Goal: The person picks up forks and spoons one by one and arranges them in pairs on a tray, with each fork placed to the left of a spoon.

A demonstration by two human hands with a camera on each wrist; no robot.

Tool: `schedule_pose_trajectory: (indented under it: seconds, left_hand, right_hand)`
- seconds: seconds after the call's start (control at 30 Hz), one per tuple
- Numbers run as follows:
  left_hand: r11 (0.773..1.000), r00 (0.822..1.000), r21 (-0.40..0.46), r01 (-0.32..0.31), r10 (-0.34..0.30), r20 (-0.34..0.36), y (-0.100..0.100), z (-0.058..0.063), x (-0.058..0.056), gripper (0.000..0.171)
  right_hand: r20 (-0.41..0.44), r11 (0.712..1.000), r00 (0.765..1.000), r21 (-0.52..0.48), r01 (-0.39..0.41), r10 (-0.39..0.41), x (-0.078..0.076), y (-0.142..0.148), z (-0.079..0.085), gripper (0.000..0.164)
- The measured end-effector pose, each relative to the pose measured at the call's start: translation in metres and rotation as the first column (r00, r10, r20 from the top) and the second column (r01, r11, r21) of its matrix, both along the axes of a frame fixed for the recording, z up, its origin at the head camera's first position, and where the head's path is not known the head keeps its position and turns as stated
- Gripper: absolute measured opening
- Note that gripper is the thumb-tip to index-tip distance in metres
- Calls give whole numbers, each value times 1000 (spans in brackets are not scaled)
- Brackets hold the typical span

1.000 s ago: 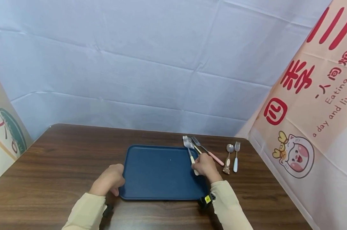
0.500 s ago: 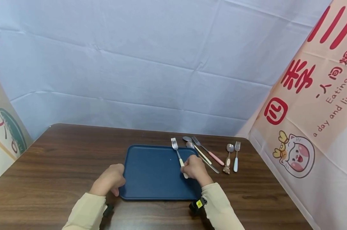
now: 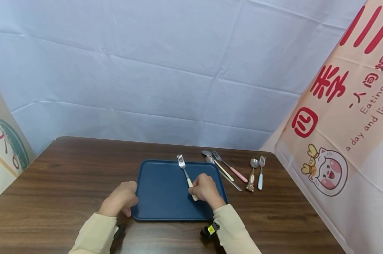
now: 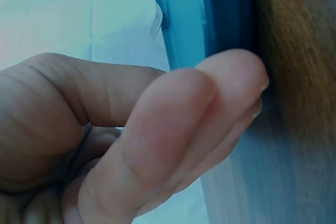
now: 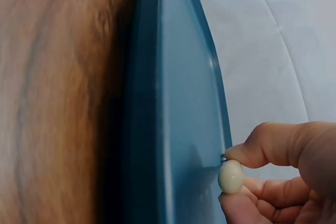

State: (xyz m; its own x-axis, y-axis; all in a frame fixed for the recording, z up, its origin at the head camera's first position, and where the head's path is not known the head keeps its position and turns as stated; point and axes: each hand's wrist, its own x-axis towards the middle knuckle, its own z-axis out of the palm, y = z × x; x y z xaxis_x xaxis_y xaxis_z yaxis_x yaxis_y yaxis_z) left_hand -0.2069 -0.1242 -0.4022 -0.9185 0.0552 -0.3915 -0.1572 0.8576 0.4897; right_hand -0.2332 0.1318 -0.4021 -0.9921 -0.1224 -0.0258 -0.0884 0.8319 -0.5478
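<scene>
My right hand [image 3: 205, 188] pinches the cream handle of a fork [image 3: 190, 182] over the right half of a blue rectangular tray [image 3: 159, 194]. The fork's tines point to the far side, past the tray's back rim. In the right wrist view the rounded handle end [image 5: 231, 177] shows between thumb and fingers. At the tray's left edge, my left hand [image 3: 123, 197] grips the rim between thumb and bent fingers. The left wrist view has those fingers [image 4: 168, 124] in front of the rim [image 4: 184, 19], hiding the contact.
Right of the tray lie a pink-handled fork [image 3: 239, 174], a spoon with a pale yellow handle [image 3: 227, 174] and a metal spoon [image 3: 237, 187] partly under it. Farther right are a bear-handled spoon [image 3: 250, 187] and a blue-handled fork [image 3: 260, 181]. A pale cloth [image 3: 147, 88] hangs behind the table.
My right hand has carried the cream-handled fork leftward from the tray's right edge and the cutlery pile, over the tray. My left hand has stayed at the left rim.
</scene>
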Motion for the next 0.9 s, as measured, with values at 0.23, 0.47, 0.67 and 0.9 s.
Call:
schedule_pose_trajectory:
  seconds: [0.23,0.47,0.67,0.9]
  left_hand:
    - [999,999,20,33,-33,-11,1,11,8,43]
    - [999,999,12,39,-39,-16,2,14,10,41]
    - [999,999,18,38,-38,-21,3,14,10,41]
    - [999,999,21,32,-32,-13,3,14,10,41]
  right_hand:
    - [15,999,1000,-38,-8,8,3,-5,-2,27]
    - [-4,996,999,-82,-41,41,4,-8,-4,27]
    - [-3,994,999,-92,-51,51,7,-13,-4,28]
    - [14,993,998,-104,-60,62,11,-20,-4,22]
